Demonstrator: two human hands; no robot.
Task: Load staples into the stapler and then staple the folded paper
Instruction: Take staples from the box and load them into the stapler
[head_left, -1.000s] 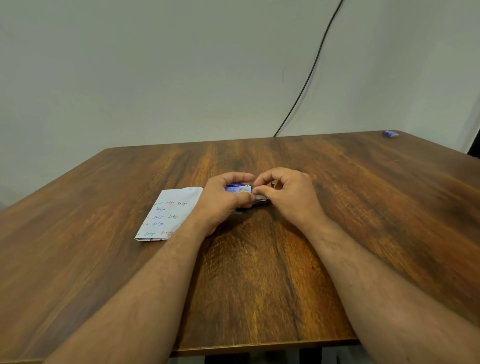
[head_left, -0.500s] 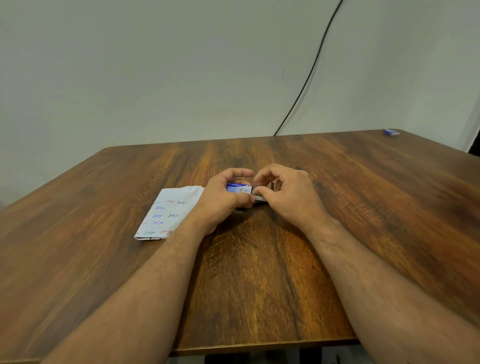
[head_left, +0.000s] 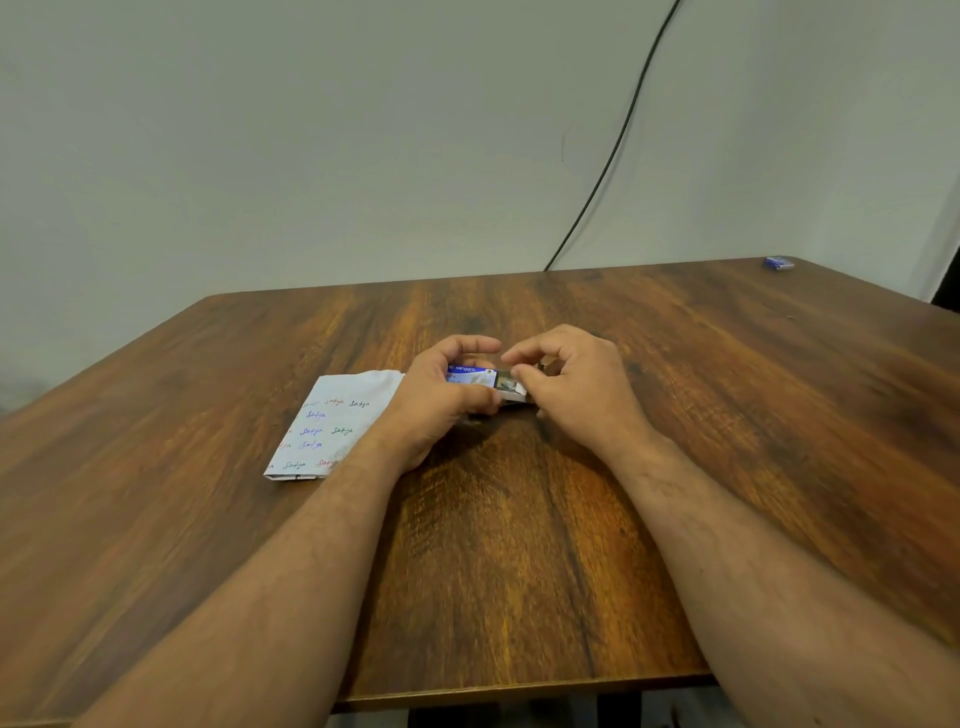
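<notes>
I see the blue-and-white Kangaro staple box (head_left: 475, 375) pinched in my left hand (head_left: 439, 402); right hand (head_left: 576, 387) fingers (head_left: 522, 374) grip its slid-out inner tray (head_left: 511, 387).

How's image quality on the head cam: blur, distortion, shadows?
Head view: wide-angle bowing of the table edges; forearms and near tabletop smeared by motion blur; staple box between left hand and right hand and writing on the folded paper stay legible; soft even light, faint shadow beneath the hands.
</notes>
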